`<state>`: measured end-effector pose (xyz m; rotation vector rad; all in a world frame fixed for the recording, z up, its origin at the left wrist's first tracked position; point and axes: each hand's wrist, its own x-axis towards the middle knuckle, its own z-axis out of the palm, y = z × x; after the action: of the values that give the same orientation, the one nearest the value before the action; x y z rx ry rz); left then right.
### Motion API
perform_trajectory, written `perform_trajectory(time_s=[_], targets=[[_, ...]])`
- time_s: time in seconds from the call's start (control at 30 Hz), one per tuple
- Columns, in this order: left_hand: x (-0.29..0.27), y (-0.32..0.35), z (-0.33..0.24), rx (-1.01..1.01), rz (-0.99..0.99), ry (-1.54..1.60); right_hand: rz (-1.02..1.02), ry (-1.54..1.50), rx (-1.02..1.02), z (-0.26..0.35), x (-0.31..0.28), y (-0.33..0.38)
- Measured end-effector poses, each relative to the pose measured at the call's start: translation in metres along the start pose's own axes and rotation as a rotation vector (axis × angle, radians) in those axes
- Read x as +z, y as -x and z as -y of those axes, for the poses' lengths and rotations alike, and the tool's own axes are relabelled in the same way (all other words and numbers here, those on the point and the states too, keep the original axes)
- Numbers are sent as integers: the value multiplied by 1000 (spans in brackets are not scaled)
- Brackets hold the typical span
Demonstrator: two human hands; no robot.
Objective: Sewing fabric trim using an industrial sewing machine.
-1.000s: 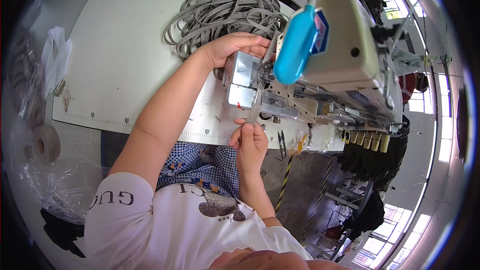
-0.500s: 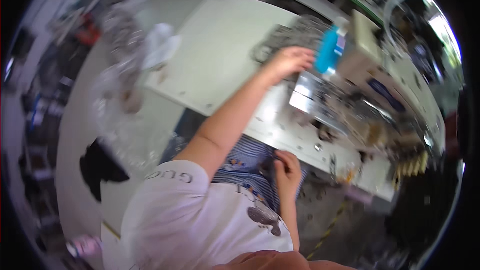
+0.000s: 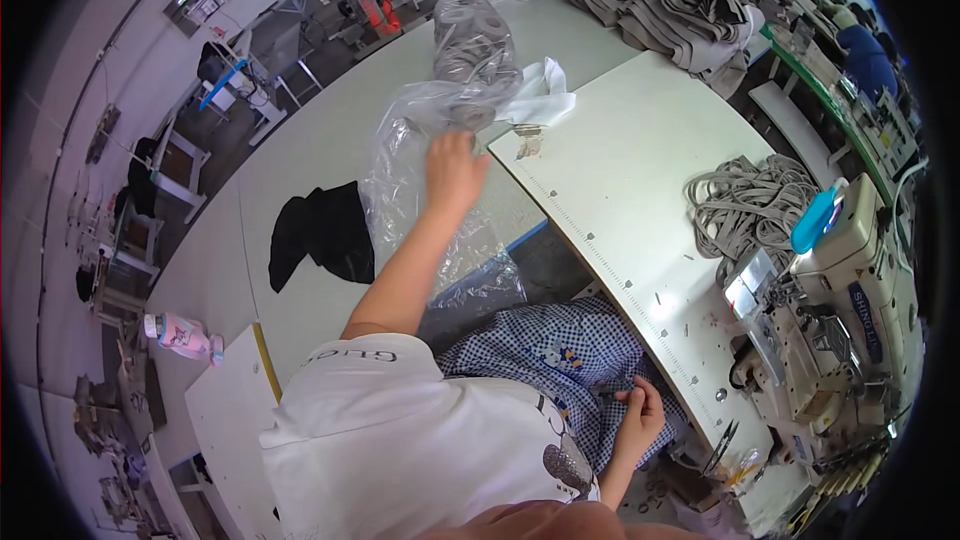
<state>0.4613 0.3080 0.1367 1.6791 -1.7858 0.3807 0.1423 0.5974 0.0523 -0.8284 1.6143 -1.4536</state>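
Note:
My left hand (image 3: pixel 456 172) reaches over a clear plastic bag (image 3: pixel 395 155) on the table, its fingers curled at the bag's mouth with the tips out of sight. Inside the bag are grey rolls (image 3: pixel 475 40), just beyond the hand. White cloth or paper (image 3: pixel 543 95) lies right of the bag. Over my lap, my right hand (image 3: pixel 640 422) has thumb and fingers pinched near the checked blue fabric (image 3: pixel 570 345); a small dark thing at the fingertips is too small to name.
A sewing machine (image 3: pixel 850 230) stands at the right, with a blue bottle (image 3: pixel 818 218) and a heap of grey strips (image 3: pixel 750 202) beside it. Grey cloth pieces (image 3: pixel 655 5) are piled at the back. Black cloth (image 3: pixel 325 237) and a pink bottle (image 3: pixel 183 334) are at the left.
My left hand has swung left from near the blue bottle and grey strips to the plastic bag. The view has turned left with it. My right hand stays over my lap.

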Motion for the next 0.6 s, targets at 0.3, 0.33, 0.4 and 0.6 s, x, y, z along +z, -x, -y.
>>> perform_trajectory(time_s=[0.3,0.33,0.4,0.6], targets=[[2,21,-70,235,190,493,-156,76,35,9,-8,20],[-3,33,-94,152,306,870,-200,123,20,12,-14,22],[-12,64,-133,21,607,1323,-349,195,-129,13,-33,14],[-20,135,-206,-248,1371,1933,-924,856,-364,33,-116,11]])
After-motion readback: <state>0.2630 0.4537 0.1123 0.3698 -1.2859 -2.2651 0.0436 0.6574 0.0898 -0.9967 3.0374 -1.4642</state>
